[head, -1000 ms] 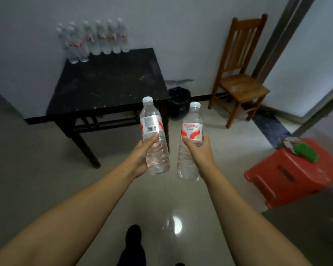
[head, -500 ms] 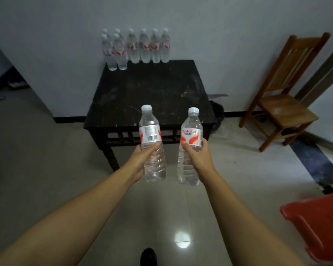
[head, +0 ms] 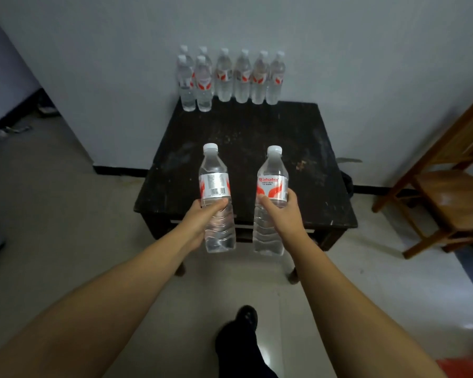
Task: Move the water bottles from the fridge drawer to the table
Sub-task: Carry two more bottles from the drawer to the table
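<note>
Water bottles, two of them, were held upright in front of us, one in each hand, in the air at the near edge of a black table [head: 306, 148]. The left bottle [head: 216, 197] was clear plastic with a white cap, a ribbed lower body and a white-and-red label turned so its barcode faced us. The right bottle [head: 271, 200] matched it, with red lettering and a red swoosh on its label facing us. Both looked full of clear water.

Our left hand [head: 202, 222] gripped its bottle just under the label, fingers curled round the body. Our right hand [head: 281, 216] held its bottle at the lower edge of the label, thumb on the near side and fingers wrapped round the far side.

At the far edge of the table, against the pale wall, stood a group of bottles [head: 230, 77] of the same kind, upright and close together. We counted eight, six in a back row and two in front at the left, though that part was slightly blurred.

A wooden chair [head: 448, 192] stood to the right of the table. Our dark shoe [head: 246, 317] showed on the glossy floor below.
</note>
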Demonstrator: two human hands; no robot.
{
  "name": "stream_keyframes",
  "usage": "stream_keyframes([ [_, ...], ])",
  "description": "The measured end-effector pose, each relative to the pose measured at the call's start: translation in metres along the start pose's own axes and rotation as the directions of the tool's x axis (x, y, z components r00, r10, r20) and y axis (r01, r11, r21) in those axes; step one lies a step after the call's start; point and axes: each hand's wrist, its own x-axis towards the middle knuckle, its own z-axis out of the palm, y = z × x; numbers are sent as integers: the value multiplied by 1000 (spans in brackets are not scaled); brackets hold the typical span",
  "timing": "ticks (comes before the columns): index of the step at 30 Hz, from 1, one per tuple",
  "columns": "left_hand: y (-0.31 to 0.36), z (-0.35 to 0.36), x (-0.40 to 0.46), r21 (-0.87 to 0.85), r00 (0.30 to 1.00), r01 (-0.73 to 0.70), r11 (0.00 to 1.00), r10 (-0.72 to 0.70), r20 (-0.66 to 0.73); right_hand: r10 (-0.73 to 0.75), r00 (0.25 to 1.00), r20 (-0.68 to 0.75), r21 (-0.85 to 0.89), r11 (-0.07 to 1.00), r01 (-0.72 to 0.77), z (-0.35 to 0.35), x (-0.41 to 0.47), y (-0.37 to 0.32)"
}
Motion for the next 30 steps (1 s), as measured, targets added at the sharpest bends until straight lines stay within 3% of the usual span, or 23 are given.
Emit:
stream_keyframes([
  [7,59,13,104,6,998,-4,1000,4,-62,-39,997,74,-61,997,43,15,126,-40],
  [17,117,8,235,70,994,21,997,-14,-108,-26,998,58,-134,990,33,51,264,-62],
  [23,160,-8,341,184,1000,13,983,-14,7,30,998,-52,-134,990,-37,87,357,-78],
  [30,199,-15,448,221,997,67,973,-59,-44,39,990,-134,-164,985,-61,119,446,-96],
])
